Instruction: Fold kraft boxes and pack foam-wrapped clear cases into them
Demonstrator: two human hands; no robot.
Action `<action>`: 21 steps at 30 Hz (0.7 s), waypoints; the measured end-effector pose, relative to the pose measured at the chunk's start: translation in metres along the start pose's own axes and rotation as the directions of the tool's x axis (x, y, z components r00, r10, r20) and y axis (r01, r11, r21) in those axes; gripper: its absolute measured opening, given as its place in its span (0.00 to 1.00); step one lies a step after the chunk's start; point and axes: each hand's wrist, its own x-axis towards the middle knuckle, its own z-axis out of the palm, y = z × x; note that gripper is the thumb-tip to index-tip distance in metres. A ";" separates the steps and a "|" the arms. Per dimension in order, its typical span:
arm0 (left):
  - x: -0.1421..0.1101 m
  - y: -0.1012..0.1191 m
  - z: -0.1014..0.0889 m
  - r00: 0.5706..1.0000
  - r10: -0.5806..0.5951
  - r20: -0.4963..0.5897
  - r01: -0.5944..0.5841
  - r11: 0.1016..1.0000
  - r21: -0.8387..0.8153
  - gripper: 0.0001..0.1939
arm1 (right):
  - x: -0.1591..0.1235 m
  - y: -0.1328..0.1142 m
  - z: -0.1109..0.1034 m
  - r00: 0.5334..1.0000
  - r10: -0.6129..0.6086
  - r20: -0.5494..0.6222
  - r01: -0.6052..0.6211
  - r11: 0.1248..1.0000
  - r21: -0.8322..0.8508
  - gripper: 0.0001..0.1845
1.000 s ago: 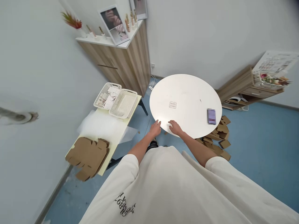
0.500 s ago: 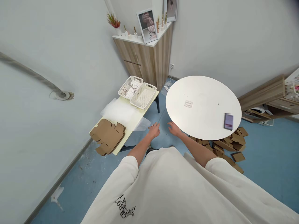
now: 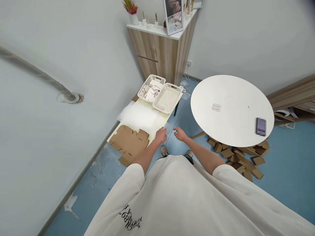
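My left hand (image 3: 161, 134) is held out beside the front edge of a narrow pale-yellow table (image 3: 155, 128), its fingers loosely bent with nothing visible in them. Just past its fingers, a translucent plastic sheet (image 3: 168, 126) hangs over that edge; whether they touch it is unclear. To the right, above the blue floor, my right hand (image 3: 180, 134) has its thumb and fingers apart and holds nothing. Flat, unfolded brown cardboard boxes (image 3: 130, 143) lie on the near end of the narrow table. White translucent plastic sheets (image 3: 140, 114) lie beyond them.
A white basket with small packets (image 3: 152, 90) and another white basket (image 3: 168, 98) stand at the far end. The round white table (image 3: 231, 98) bears a small card (image 3: 216, 107) and a pixelated item (image 3: 261, 127). Folded cardboard boxes (image 3: 236, 157) lie beneath it. A wooden cabinet (image 3: 164, 52) stands behind.
The view has shifted so both tables appear farther right. My left hand has come closer to the narrow table's edge and the overhanging plastic; my right hand is farther from the round table.
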 end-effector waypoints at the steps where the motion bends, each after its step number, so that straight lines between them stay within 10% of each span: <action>1: 0.001 -0.010 -0.001 1.000 -0.005 0.000 0.005 1.000 0.005 0.26 | 0.007 -0.006 0.007 1.000 0.015 -0.003 -0.015 1.000 0.011 0.22; 12: 0.022 -0.080 -0.006 0.998 -0.058 -0.031 0.058 0.998 -0.015 0.28 | 0.071 -0.029 0.048 0.981 0.188 -0.046 -0.186 0.981 0.053 0.16; 21: 0.057 -0.105 -0.017 0.990 -0.138 -0.002 0.138 0.989 -0.045 0.35 | 0.054 -0.038 0.059 0.977 0.201 -0.066 -0.199 0.980 0.024 0.20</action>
